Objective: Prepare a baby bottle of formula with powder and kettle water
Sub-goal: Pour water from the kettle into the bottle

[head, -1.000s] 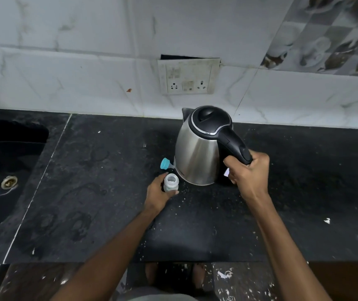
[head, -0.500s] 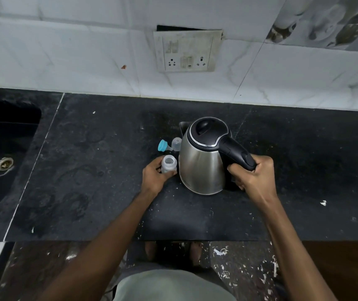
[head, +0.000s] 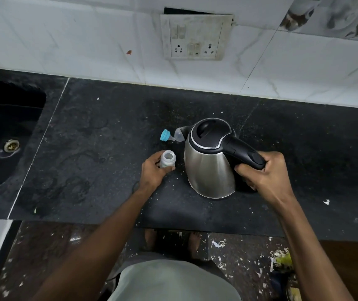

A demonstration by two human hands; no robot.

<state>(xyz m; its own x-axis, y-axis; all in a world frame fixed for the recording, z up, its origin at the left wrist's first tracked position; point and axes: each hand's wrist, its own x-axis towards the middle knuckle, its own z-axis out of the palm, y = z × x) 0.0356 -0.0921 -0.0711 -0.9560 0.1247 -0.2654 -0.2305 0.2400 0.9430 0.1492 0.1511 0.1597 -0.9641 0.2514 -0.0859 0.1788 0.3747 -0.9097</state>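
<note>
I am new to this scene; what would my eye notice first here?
First the shiny steel kettle at the middle of the black counter, its black handle gripped by the right hand. Just left of it, the left hand holds a small open baby bottle upright on the counter.

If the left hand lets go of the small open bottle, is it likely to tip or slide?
The bottle looks narrow, tall and probably light plastic, so a knock could tip it. With its top open, the contents would spill. The counter looks smooth, so it may slide; the left hand gripping it helps.
</note>
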